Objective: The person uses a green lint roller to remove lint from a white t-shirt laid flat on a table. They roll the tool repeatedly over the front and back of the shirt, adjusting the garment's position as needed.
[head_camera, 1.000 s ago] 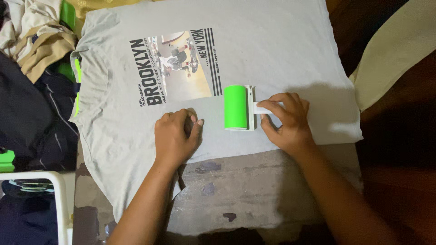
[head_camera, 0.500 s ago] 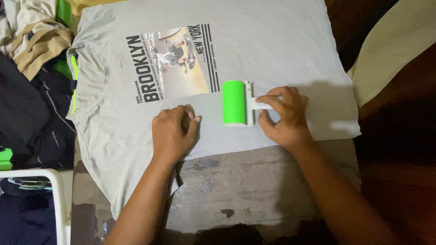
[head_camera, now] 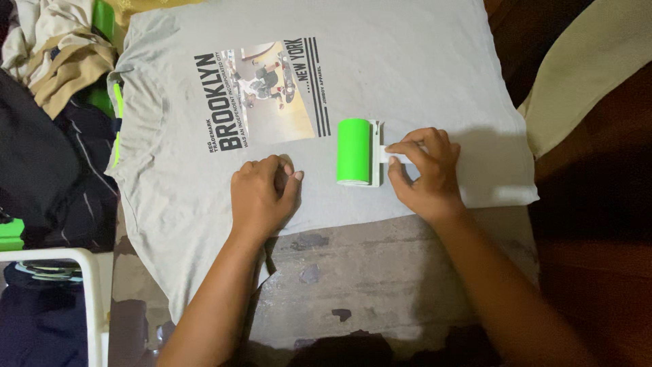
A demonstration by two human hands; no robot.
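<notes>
While the left hand (head_camera: 261,197) lies curled, pressing the soft, limp grey T-shirt (head_camera: 407,75) flat on the bench (head_camera: 367,278), the right hand (head_camera: 424,173) pinches the light, rigid green lint roller (head_camera: 354,151) by its white handle, its best hold.

Person, seen from above; two arms and hands only.

Left hand (head_camera: 261,197): bare, no glove, ring or watch showing. Fingernails short, pale at the tips on the two that show. Forearm bare along its full visible length, down to the near edge of the scene; no sleeve or cuff in sight.

Right hand (head_camera: 424,173): bare likewise, no ring, band or glove to be made out. Wrist uncovered. Forearm bare to the near right corner, partly in shadow there; no sleeve visible.

Rest of the body out of view.
</notes>
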